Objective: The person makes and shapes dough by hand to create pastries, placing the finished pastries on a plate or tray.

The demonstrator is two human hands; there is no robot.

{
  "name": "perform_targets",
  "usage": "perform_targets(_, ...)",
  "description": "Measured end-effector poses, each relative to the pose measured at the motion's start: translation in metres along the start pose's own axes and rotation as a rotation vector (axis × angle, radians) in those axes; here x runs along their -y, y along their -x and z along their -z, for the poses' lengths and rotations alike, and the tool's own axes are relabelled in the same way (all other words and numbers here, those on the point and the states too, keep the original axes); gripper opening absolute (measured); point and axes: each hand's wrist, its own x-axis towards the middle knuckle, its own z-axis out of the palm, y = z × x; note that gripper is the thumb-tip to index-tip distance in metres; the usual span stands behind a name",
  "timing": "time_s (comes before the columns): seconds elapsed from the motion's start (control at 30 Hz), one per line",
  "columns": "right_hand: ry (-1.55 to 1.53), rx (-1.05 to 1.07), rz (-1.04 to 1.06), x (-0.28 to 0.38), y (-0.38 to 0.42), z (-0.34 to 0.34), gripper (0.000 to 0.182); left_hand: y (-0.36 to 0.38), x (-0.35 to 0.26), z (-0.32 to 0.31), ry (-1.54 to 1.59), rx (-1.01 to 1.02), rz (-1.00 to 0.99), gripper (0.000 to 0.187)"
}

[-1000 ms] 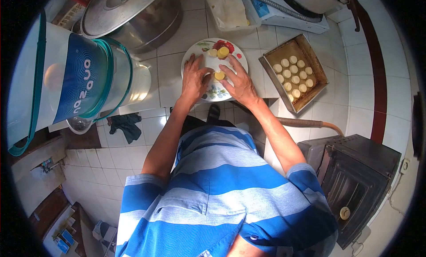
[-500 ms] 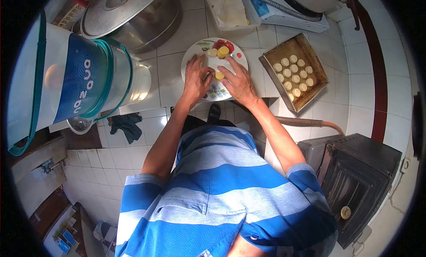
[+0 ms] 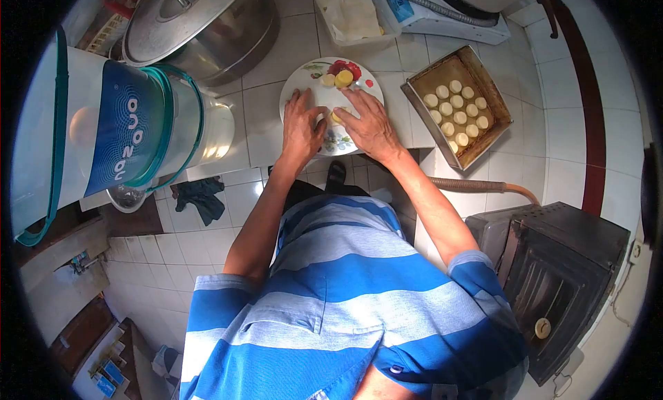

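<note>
A round floral plate [image 3: 295,81] lies on the tiled counter, under both hands. Pale yellow dough pieces [image 3: 343,78] rest near its far edge. Another yellow piece [image 3: 336,116] is between my hands, partly covered by the fingers of my right hand [image 3: 370,124], which are closed on it. On the plate's left side is my left hand [image 3: 302,124], its fingers apart and its thumb near that piece, nothing seen in its grasp. To the right, a square metal pan [image 3: 423,100] holds several small round pale pieces [image 3: 458,117] in rows.
A large lidded steel pot [image 3: 235,41] and clear buckets with teal rims [image 3: 162,127] stand at the left. Behind the plate is a plastic container [image 3: 352,17]. A gas stove [image 3: 449,20] is at the back right, a dark oven [image 3: 563,276] at the lower right.
My right hand's fingers have moved slightly left and now cover more of the yellow piece. My left hand stays nearly in place. The whole view has shifted slightly.
</note>
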Motion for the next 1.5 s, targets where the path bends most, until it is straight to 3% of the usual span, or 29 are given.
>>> perform_targets(0.27, -0.208, -0.020, -0.158, 0.005, -0.004, 0.005, 0.051, -0.004, 0.003, -0.001, 0.008, -0.008, -0.036, 0.023)
perform_targets(0.47, -0.320, -0.023, -0.222, 0.008, -0.002, 0.001, 0.046, -0.005, 0.001, 0.000, -0.026, 0.016, -0.044, 0.017)
perform_targets(0.7, -0.277, -0.046, -0.178, 0.006, 0.001, -0.007, 0.045, -0.003, -0.005, -0.002, 0.065, -0.007, 0.009, 0.018)
perform_targets(0.8, -0.142, -0.058, -0.048, 0.006, 0.001, -0.005, 0.042, 0.002, -0.005, -0.003, 0.107, -0.038, 0.000, 0.020)
perform_targets(0.9, -0.064, -0.017, -0.034, 0.006, 0.001, -0.003, 0.037, 0.005, -0.006, -0.001, -0.010, -0.067, -0.039, 0.034)
perform_targets(1.0, -0.236, -0.075, -0.150, 0.007, -0.003, 0.001, 0.031, 0.006, -0.010, 0.001, 0.045, -0.108, -0.005, 0.047)
perform_targets(1.07, -0.410, -0.007, -0.410, -0.002, -0.006, -0.002, 0.028, 0.007, -0.013, 0.000, 0.165, -0.080, 0.016, 0.057)
perform_targets(1.17, -0.328, 0.111, -0.431, -0.011, -0.008, -0.011, 0.029, 0.004, -0.023, 0.001, 0.151, -0.029, 0.061, 0.058)
perform_targets(1.5, -0.323, 0.064, -0.313, -0.001, -0.002, -0.007, 0.031, 0.000, -0.026, -0.004, 0.197, -0.003, 0.115, 0.056)
